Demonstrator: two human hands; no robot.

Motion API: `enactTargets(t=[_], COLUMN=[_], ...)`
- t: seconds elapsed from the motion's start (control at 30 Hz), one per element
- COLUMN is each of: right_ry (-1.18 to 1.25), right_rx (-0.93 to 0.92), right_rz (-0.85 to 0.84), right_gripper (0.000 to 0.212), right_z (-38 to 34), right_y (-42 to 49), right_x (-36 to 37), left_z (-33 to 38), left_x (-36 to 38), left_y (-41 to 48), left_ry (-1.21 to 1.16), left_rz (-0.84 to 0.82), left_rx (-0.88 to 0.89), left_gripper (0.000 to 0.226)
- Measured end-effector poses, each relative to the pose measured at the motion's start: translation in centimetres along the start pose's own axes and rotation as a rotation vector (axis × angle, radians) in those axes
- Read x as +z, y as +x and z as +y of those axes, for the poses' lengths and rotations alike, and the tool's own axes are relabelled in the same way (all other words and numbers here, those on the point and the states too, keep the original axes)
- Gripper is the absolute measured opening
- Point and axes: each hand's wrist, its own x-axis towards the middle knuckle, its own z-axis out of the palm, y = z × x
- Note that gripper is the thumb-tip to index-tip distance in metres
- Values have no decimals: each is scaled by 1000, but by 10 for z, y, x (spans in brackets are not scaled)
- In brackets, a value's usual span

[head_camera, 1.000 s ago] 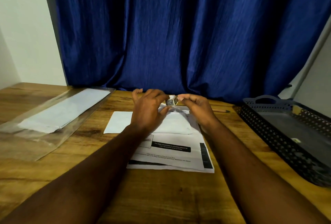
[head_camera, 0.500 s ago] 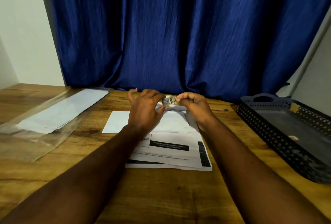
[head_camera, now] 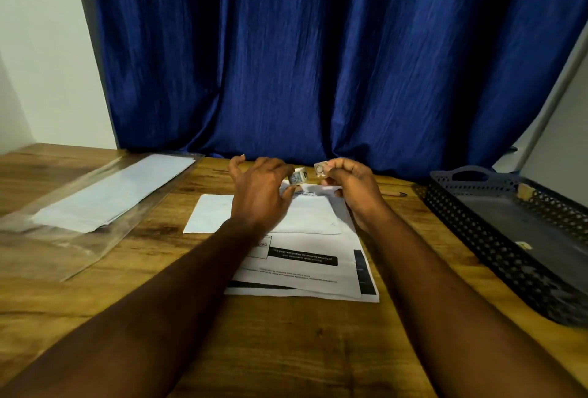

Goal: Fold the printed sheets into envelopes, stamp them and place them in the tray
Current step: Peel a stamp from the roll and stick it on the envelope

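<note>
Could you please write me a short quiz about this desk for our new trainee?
1. True or false: the black tray already holds a white envelope.
2. The pencil lies: A in the tray; B on the table, between right hand and tray; C inside the plastic sleeve.
3. Fill in: the left hand pinches a stamp strip; the right hand pinches a single ___.
Key: 1 false; 2 B; 3 stamp.

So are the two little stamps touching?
Apart. Head view shows a dark gap between the left stamp, in the left hand, and the right stamp, in the right hand.
</note>
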Motion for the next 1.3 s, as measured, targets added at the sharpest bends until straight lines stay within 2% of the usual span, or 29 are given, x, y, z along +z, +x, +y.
enactTargets(t=[0.13,0.27,0.33,0.5,0.8,0.93,1.0,1.07,1.17,1.3], right_ry=[-142,-539,-673,-660,-654,-679,-660,-654,-792,-1017], right_rx=[-86,-471,-542,-576,-430,-436,-436,-405,-348,-269], right_rz=[-36,-277,-379,-398,-331,-315,-239,-117,-59,-33], right_gripper=[10,13,16,15,13,16,18,20,13,15], right_z=[-5,-6,-5,1,8,7,7,8,6,5], right_y=[5,2,2,2,0,0,8,20,41,73], right_x=[-11,-9,-5,-2,3,1,-3,-11,-24,-38], left_z=[-6,-5,-5,-4,-3,1,1,0,-1,3], left_x=[-1,-1,-1,-3,0,0,1,2,5,11], left_y=[2,2,2,2,4,3,2,2,4,6], left_ry=[9,-11,-26,-60,-129,-104,-75,-52,-59,-77], left_rz=[-34,-32,-30,-30,-30,-86,-106,-117,-141,-253], left_rx=[-30,8,13,85,123,88,77,84,108,152], left_gripper=[33,29,29,25,36,53,52,40,29,43])
